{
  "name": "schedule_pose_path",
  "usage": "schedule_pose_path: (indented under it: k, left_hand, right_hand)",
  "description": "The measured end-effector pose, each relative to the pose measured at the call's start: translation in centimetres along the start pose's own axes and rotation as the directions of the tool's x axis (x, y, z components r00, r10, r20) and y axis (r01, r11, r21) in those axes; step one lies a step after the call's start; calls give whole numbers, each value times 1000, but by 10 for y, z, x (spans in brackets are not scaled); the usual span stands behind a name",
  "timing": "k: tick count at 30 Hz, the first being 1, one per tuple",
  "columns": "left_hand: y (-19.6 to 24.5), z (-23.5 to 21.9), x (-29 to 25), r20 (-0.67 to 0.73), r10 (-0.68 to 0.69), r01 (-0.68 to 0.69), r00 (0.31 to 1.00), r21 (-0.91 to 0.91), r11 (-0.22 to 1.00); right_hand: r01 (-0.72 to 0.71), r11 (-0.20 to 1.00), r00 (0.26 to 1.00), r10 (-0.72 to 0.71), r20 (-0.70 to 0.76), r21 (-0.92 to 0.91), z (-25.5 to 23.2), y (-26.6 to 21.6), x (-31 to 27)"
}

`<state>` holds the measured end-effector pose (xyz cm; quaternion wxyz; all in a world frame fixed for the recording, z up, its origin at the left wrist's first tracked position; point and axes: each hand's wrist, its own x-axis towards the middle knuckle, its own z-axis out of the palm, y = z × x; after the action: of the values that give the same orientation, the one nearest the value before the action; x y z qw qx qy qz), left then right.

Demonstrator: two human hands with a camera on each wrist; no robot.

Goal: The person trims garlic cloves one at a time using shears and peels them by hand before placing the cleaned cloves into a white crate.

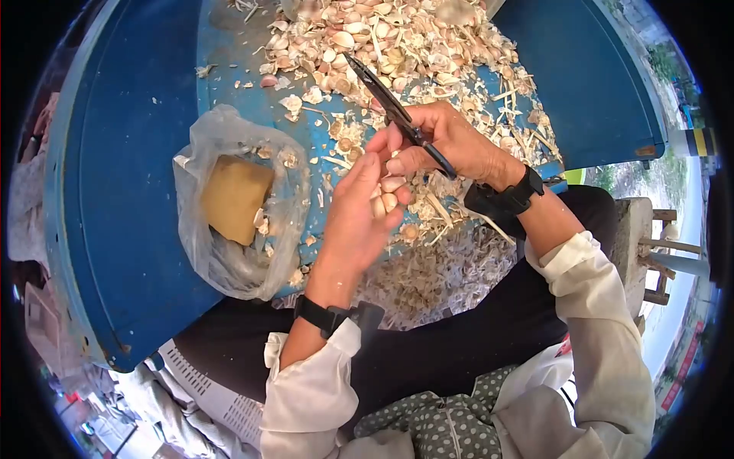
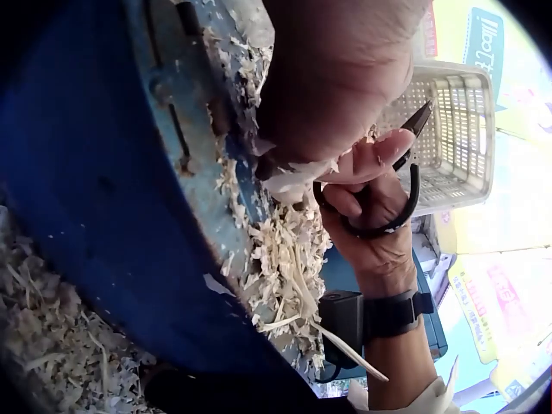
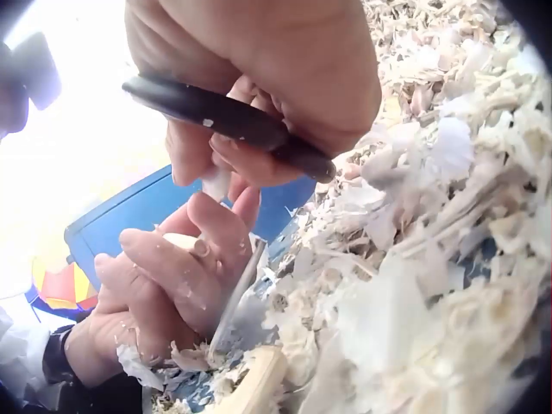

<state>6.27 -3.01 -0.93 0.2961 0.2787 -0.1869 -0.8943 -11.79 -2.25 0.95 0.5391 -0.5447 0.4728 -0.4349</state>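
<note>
My left hand (image 1: 348,218) holds several pinkish-white garlic cloves (image 1: 388,202) in its curled fingers, over the blue table. Just above and to the right, my right hand (image 1: 462,145) grips black scissors (image 1: 397,112), with the blades pointing up and left, away from the cloves. The fingertips of both hands come together at the cloves. In the right wrist view a pale piece (image 3: 216,184) sits between the right fingertips, and a clove (image 3: 181,241) shows behind the left fingers. A dark scissor handle (image 2: 414,203) loops around the right hand in the left wrist view.
Loose garlic cloves (image 1: 344,38) are heaped at the table's far side, with skins and stalks (image 1: 436,206) nearer. A clear plastic bag (image 1: 294,222) holding a tan block (image 1: 237,199) lies at left. Skins cover the ground below. A white basket (image 2: 470,129) stands beyond.
</note>
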Motion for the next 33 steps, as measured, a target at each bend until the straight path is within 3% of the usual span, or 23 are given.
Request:
schedule_pose_path:
  k: [1,2,4,6,9,12,16,18,22,25,26,27,28,29,30,32,33]
  left_hand:
    - [-1,0,-1,36,18,-17,999,-25,1000]
    - [-1,-2,-2,36,18,-17,999,-27,999]
    - [-1,-8,-1,-19,17,-16,1000,7,1000]
    - [0,-7,-2,-42,31,-33,999,-62,998]
    - [6,-9,-5,-70,95,-106,993,-176,979]
    - [7,-8,-4,-73,152,-165,986,-250,954]
    - [5,-8,-8,-55,178,-187,982,-312,932]
    - [4,-10,-10,-62,161,-173,985,-350,921]
    - [6,-9,-9,-57,202,-210,978,-308,928]
    - [6,-9,-7,-55,201,-208,978,-300,931]
    - [5,-10,-5,-22,215,-212,976,-290,933]
    - [4,-13,-5,-22,208,-206,978,-290,935]
    - [4,-18,-4,79,187,-144,979,-376,915]
    - [5,-20,-3,180,177,-78,968,-453,888]
    - [6,-19,-3,184,181,-80,966,-454,888]
    - [6,-17,-4,140,155,-100,978,-337,936]
    - [5,-21,-2,174,159,-87,972,-364,927]
  right_hand:
    - [-100,995,995,100,6,9,2,-3,-1]
    - [-102,995,995,102,8,8,2,-2,-1]
    - [19,913,998,-39,-40,-407,5,-6,1]
    - [-10,861,996,-36,-81,-509,6,-23,-8]
    - [-88,632,991,-22,-131,-770,0,-41,-24]
    - [53,496,993,-117,-6,-867,-1,-39,-40]
    - [72,460,972,-230,-40,-885,8,-25,-44]
    - [-19,440,984,-152,-95,-898,11,-26,-43]
    - [-55,467,994,-58,-93,-882,10,-25,-44]
    - [-33,640,995,97,38,-768,-1,-31,-42]
    - [-38,642,994,100,34,-766,-2,-30,-42]
    - [-87,720,992,128,8,-689,-2,-28,-42]
    - [-131,785,988,155,-13,-605,-4,-27,-39]
    - [-208,767,958,33,-286,-606,-13,-22,-23]
    - [-185,679,955,-47,-294,-711,-24,-19,-10]
    - [-85,621,949,-187,-253,-779,-35,-8,19]
    - [-81,622,949,-191,-251,-778,-38,0,32]
